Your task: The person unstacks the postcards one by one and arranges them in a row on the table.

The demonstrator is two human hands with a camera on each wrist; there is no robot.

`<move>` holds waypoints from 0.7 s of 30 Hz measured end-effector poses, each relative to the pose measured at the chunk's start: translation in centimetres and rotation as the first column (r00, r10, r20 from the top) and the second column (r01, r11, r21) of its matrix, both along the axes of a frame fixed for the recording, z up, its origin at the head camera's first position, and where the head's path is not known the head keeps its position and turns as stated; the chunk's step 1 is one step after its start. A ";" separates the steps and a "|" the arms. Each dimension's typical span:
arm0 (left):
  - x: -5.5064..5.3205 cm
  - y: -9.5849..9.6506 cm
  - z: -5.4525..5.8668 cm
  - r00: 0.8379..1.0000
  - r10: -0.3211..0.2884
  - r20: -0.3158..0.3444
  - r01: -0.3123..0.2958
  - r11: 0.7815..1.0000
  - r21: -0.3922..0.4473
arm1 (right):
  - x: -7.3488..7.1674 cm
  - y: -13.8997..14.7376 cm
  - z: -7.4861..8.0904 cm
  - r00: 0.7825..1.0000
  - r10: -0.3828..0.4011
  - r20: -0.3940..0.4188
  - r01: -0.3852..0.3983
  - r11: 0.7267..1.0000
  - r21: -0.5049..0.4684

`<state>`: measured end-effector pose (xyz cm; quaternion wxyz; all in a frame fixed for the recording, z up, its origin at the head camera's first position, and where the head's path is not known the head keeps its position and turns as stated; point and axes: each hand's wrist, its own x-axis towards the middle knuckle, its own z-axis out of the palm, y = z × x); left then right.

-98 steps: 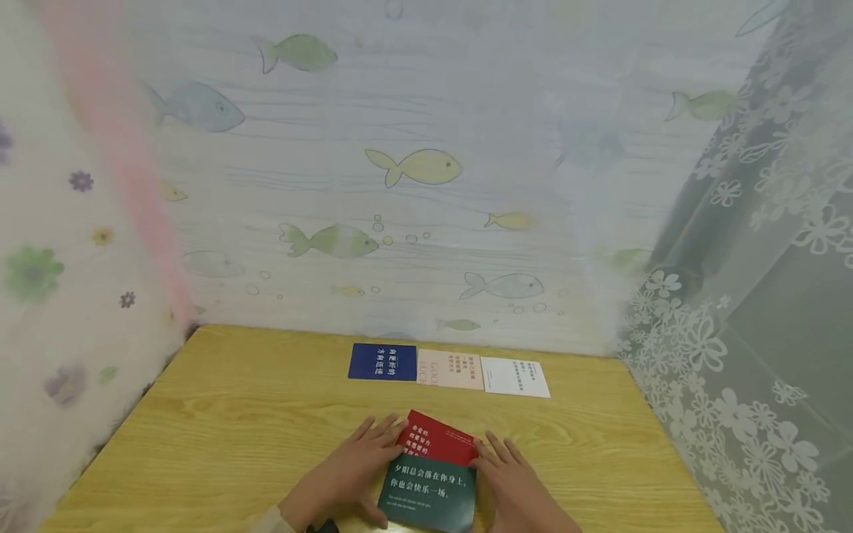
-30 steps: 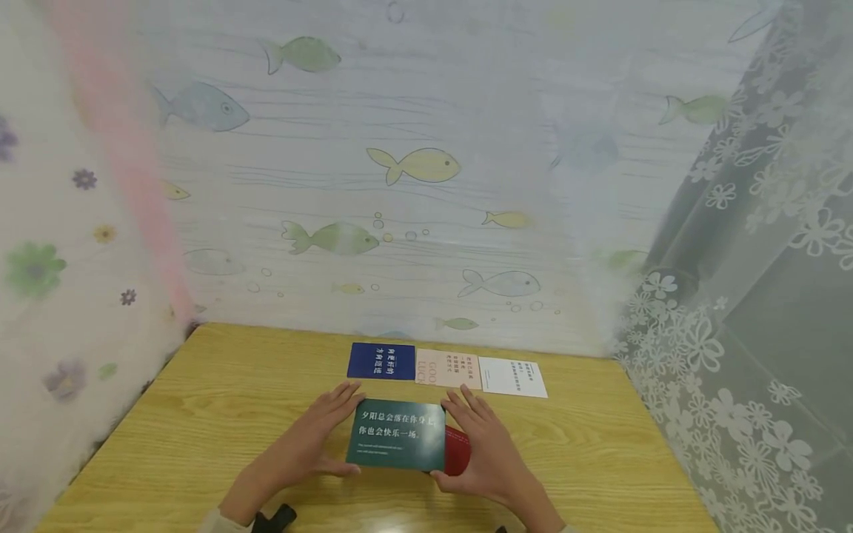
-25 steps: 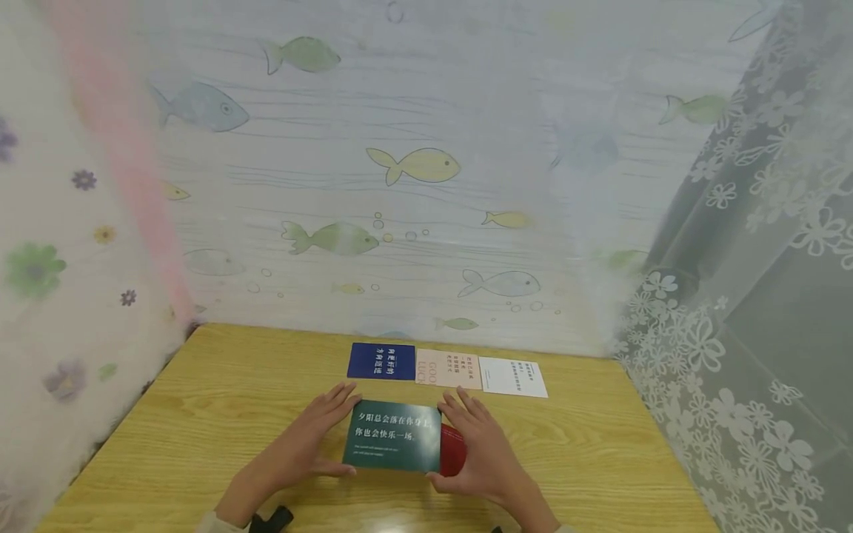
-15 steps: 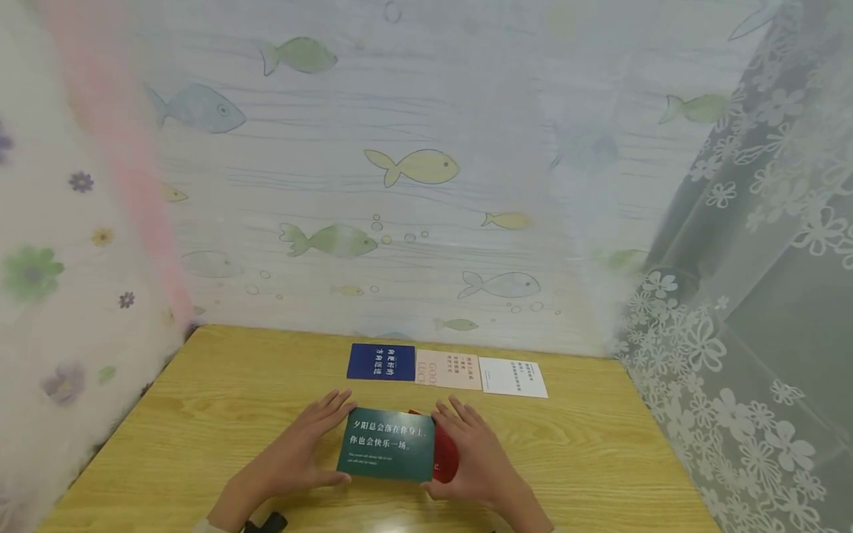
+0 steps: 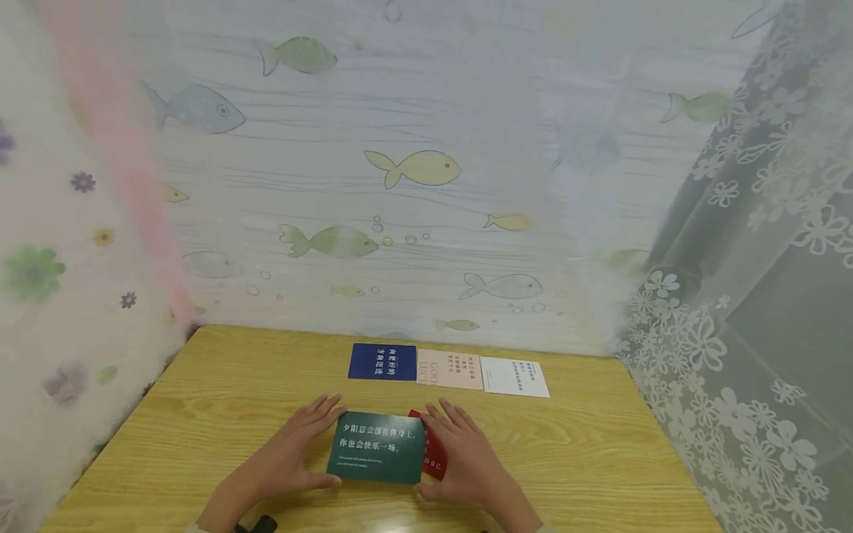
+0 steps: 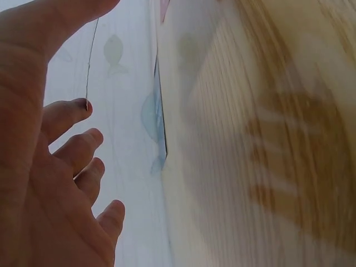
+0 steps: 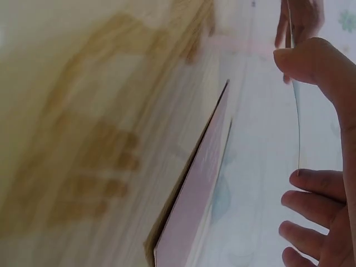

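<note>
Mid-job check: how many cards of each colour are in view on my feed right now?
Green card: 1, held between the left hand and right hand
Red card: 1, partly hidden behind the green one and the right hand
Blue card: 1
Pink card: 1
White card: 1
Total: 5

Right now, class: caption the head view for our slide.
Left hand and right hand hold a green card partly over a red card, three cards beyond.
</note>
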<state>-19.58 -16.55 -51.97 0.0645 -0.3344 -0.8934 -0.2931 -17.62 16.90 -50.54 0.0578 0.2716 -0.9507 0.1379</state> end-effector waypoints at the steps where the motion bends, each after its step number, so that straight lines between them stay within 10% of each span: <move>1: 0.0 -0.2 0.0 1.000 0.003 0.003 -0.003 1.000 0.001 | 0.0 -0.2 0.0 1.000 0.005 -0.004 -0.005 1.000 -0.004; 21: -0.1 -3.1 -0.7 0.988 0.092 0.122 -0.095 0.995 0.019 | -1.9 -3.8 -0.4 0.999 0.025 0.046 -0.027 0.998 0.053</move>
